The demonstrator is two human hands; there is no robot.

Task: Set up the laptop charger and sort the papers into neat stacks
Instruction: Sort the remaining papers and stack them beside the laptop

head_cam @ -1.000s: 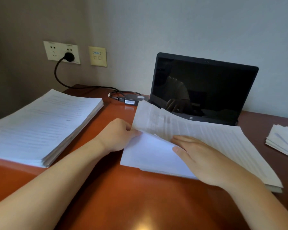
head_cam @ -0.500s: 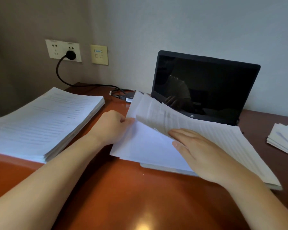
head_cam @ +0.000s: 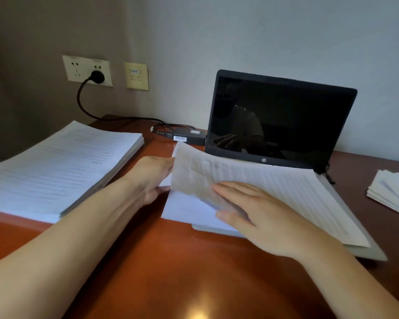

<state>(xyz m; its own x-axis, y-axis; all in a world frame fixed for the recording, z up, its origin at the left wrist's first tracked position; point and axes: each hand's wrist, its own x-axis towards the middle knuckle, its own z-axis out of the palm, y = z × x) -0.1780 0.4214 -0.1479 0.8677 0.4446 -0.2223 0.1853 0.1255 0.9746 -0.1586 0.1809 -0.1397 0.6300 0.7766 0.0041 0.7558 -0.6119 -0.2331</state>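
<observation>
Both hands were on the middle paper pile [head_cam: 297, 192] in front of the laptop [head_cam: 281, 118].
The left hand [head_cam: 150, 178] pinched the raised left edge of the top sheets [head_cam: 194, 171]; the right hand [head_cam: 263, 217] lay flat on them, fingers straight. The charger brick [head_cam: 191, 136] sat just left of the laptop, its plug [head_cam: 97, 77] in the wall socket [head_cam: 78, 67].

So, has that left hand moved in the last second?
Yes: the left hand, gripping the loose sheets, has shifted slightly left, toward the tall paper stack.
</observation>
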